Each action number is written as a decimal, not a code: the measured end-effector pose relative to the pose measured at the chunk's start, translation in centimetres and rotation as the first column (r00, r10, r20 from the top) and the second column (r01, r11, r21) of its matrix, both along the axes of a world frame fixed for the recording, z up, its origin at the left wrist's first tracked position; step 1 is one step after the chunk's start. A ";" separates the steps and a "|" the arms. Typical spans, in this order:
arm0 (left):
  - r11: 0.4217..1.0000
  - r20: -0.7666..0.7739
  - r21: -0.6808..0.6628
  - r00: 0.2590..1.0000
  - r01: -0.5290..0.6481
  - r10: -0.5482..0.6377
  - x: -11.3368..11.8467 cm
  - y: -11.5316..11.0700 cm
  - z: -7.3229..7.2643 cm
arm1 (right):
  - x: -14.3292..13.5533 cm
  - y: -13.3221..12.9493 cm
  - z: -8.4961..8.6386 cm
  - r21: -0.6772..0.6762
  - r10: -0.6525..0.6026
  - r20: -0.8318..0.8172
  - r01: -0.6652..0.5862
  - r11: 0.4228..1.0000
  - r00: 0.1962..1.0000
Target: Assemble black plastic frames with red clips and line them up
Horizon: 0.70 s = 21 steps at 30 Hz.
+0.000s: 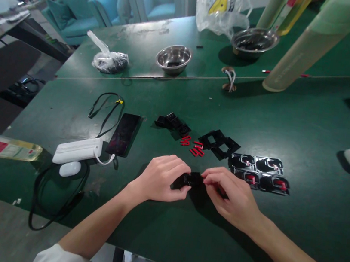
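I have the left hand (163, 179) with its grip clasped on a small black plastic block (192, 179), thumb below and fingers above, just over the green-topped counter (153, 236). The right hand (232, 195) sits at the block's 3 o'clock end, thumb and fingertips drawn together there; I cannot tell whether that grip is pinching anything, as the detail is too small.

Reading the clock from the block, I have a scatter of short red plastic pieces (195, 152) at 12, near both hands. At 1 lie flat black square frames (218, 142), overlapping one another, and at 11 a loose cluster of glossy black plastic parts (172, 123). Between 2 and 3, just beyond the right hand, four shiny black assemblies (271, 165) lie two by two, the nearer pair showing red inserts. A dark-screened rectangular phone (124, 134) lies at 10, and farther off at 11 stands a round stainless-steel bowl (173, 52).
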<state>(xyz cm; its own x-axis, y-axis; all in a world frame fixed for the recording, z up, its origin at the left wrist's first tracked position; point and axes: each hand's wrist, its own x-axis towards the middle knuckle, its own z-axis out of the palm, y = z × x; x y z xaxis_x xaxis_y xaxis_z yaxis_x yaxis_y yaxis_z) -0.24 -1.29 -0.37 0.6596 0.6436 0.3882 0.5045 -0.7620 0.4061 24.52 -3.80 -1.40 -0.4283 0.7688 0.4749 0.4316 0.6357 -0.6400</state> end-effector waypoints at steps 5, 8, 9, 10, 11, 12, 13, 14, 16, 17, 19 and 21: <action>1.000 -0.054 -0.022 0.998 0.013 -0.014 -0.1 0.2 -0.1 | 0.0 0.1 -0.3 0.043 0.048 0.002 -0.048 0.998 0.999; 0.999 -0.047 -0.035 0.999 0.012 -0.014 -0.1 0.2 -0.1 | 0.0 0.1 -0.5 0.062 0.087 0.021 -0.088 0.994 0.996; 0.999 -0.044 -0.038 0.999 0.011 -0.013 -0.1 0.2 -0.1 | 0.0 0.1 -0.6 0.072 0.096 0.025 -0.098 0.993 0.995; 0.999 -0.042 -0.041 0.999 0.010 -0.011 -0.1 0.2 -0.1 | 0.0 0.1 -0.7 0.083 0.100 0.026 -0.102 0.991 0.995; 0.999 -0.042 -0.044 0.999 0.009 -0.010 -0.1 0.2 0.0 | 0.0 0.1 -0.8 0.094 0.099 0.025 -0.101 0.990 0.995; 0.999 -0.042 -0.048 0.999 0.008 -0.010 -0.1 0.2 0.0 | 0.0 0.1 -0.9 0.102 0.097 0.024 -0.099 0.990 0.995; 0.999 -0.045 -0.051 0.999 0.007 -0.009 0.0 0.2 0.0 | 0.0 0.1 -0.9 0.106 0.096 0.023 -0.098 0.989 0.995; 0.998 -0.048 -0.056 0.999 0.008 -0.010 0.0 0.2 0.1 | 0.0 0.1 -1.0 0.109 0.095 0.022 -0.097 0.989 0.995; 0.998 -0.051 -0.064 0.999 0.011 -0.014 0.0 0.2 0.2 | 0.1 0.1 -1.1 0.107 0.100 0.019 -0.102 0.989 0.995; 0.998 -0.051 -0.067 0.999 0.013 -0.016 0.0 0.2 0.2 | 0.1 0.1 -1.1 0.105 0.103 0.016 -0.104 0.989 0.995; 0.997 -0.053 -0.072 0.998 0.017 -0.021 0.0 0.2 0.3 | 0.1 0.1 -1.1 0.101 0.109 0.010 -0.109 0.989 0.994; 0.997 -0.053 -0.077 0.998 0.024 -0.028 -0.1 0.2 0.2 | 0.1 0.1 -1.1 0.093 0.113 0.007 -0.113 0.989 0.994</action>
